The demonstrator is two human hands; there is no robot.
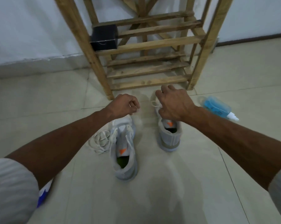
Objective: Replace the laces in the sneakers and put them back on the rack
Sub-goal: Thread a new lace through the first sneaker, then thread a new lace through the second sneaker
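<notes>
While R hand (172, 105) grips thin white lace (153, 102) atop pale grey mesh sneaker (169, 136), L hand (124, 105) pinches its end.

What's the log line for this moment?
left hand: pinches lace | right hand: over right sneaker, grip hidden | left sneaker: floor, loose lace beside | rack: holds black box

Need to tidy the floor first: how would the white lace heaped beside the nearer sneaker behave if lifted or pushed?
The lace lies in slack, tangled loops, so it is probably floppy and would dangle. It looks thin, so likely very light. On the smooth tiled floor, a push would probably bunch it up.
</notes>
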